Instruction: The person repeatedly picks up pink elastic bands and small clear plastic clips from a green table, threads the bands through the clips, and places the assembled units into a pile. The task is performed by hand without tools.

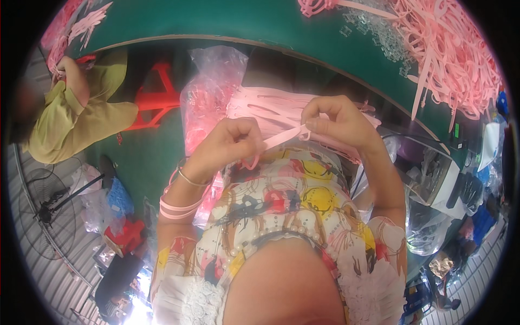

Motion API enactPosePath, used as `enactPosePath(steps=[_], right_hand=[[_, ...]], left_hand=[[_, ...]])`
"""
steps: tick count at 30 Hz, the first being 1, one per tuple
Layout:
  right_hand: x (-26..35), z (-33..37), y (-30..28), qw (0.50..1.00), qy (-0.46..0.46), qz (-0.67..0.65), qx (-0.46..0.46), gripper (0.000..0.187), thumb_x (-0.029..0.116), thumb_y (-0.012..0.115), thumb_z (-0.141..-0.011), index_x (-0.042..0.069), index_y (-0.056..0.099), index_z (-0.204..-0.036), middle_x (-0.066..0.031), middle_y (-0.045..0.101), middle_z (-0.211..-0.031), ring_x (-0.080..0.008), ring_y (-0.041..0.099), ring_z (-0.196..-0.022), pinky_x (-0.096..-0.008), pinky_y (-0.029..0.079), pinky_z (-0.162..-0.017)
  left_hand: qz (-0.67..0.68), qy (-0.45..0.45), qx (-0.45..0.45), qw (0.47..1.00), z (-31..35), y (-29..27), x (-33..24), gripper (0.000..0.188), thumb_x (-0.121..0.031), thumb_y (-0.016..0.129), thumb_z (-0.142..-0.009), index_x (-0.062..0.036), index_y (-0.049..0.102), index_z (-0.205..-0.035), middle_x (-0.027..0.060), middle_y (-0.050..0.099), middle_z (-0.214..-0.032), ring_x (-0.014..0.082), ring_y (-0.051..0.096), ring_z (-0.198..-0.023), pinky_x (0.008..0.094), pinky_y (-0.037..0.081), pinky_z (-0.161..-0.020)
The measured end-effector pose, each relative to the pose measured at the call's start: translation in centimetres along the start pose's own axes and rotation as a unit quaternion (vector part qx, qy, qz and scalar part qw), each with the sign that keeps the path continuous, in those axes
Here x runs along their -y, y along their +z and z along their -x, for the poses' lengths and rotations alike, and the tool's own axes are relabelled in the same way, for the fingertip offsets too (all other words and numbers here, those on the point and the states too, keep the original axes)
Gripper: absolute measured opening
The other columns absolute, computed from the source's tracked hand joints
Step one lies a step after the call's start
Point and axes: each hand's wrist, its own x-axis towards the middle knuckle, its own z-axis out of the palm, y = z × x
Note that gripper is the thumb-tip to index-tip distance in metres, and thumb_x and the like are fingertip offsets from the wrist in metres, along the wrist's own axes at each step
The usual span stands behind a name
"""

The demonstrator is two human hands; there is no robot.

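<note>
A flat pink strap (281, 138) is stretched between my two hands, above my lap. My left hand (236, 142) is closed on one end, and a short loop of pink hangs below its fingers. The other end is pinched between thumb and fingertips of my right hand (337, 123); any small part there is too small to make out. Several pink straps (179, 208) circle my left forearm, below a bangle (190, 180). Behind my hands lies a bundle of long pink straps (271, 103).
A green table (216, 19) curves across the far side. On its right are a tangled heap of pink straps (441, 59) and small clear buckles (374, 32). A plastic bag (208, 86) of pink pieces stands near a red stool (157, 100). A co-worker (81, 108) sits at left.
</note>
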Motion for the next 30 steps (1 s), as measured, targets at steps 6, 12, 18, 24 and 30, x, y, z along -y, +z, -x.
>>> enactPosePath(steps=[6, 12, 18, 24, 30], right_hand=[[0.7, 0.7, -0.2, 1.000, 0.014, -0.015, 0.004, 0.010, 0.009, 0.064, -0.085, -0.001, 0.064, -0.088, -0.0032, 0.062, -0.084, -0.0106, 0.055, -0.084, -0.0270, 0.042, -0.079], [0.7, 1.3, -0.5, 1.000, 0.008, -0.009, 0.001, 0.011, 0.010, 0.064, -0.086, -0.001, 0.064, -0.088, -0.0033, 0.063, -0.085, -0.0108, 0.055, -0.084, -0.0271, 0.043, -0.080], [0.5, 1.7, -0.2, 0.999, -0.022, 0.018, -0.027, 0.011, 0.010, 0.063, -0.086, -0.001, 0.064, -0.089, -0.0033, 0.062, -0.083, -0.0103, 0.056, -0.081, -0.0271, 0.046, -0.074], [0.6, 2.0, -0.5, 0.958, -0.128, 0.254, -0.044, 0.013, 0.014, 0.065, -0.080, 0.004, 0.066, -0.087, -0.0103, 0.065, -0.086, -0.0261, 0.061, -0.082, -0.0355, 0.046, -0.078], [3.6, 0.8, -2.2, 0.850, -0.196, 0.406, -0.273, 0.011, 0.008, 0.062, -0.081, 0.003, 0.064, -0.091, -0.0102, 0.064, -0.087, -0.0279, 0.060, -0.084, -0.0384, 0.046, -0.077]], left_hand=[[-0.029, -0.019, -0.004, 0.999, -0.4, 0.6, -0.5, 0.013, -0.008, 0.064, -0.084, -0.0016, 0.059, -0.073, 0.0051, 0.060, -0.071, 0.0106, 0.060, -0.063, 0.0224, 0.046, -0.057], [-0.044, -0.038, -0.005, 0.998, -0.7, 1.2, -0.5, 0.010, -0.008, 0.065, -0.084, -0.0017, 0.063, -0.076, 0.0040, 0.062, -0.068, 0.0091, 0.057, -0.059, 0.0223, 0.045, -0.056], [-0.080, -0.057, -0.015, 0.995, -0.8, 2.0, -1.4, 0.009, -0.007, 0.065, -0.084, -0.0005, 0.064, -0.078, 0.0040, 0.062, -0.068, 0.0080, 0.056, -0.059, 0.0212, 0.044, -0.055], [-0.046, -0.011, -0.009, 0.999, -0.8, 3.0, -0.4, 0.007, -0.004, 0.066, -0.082, 0.0014, 0.064, -0.079, 0.0049, 0.061, -0.066, 0.0073, 0.055, -0.058, 0.0214, 0.043, -0.054], [-0.200, 0.104, 0.020, 0.974, -1.5, 4.6, 0.0, 0.010, -0.009, 0.068, -0.081, 0.0009, 0.068, -0.081, 0.0051, 0.060, -0.076, 0.0106, 0.058, -0.070, 0.0249, 0.045, -0.062]])
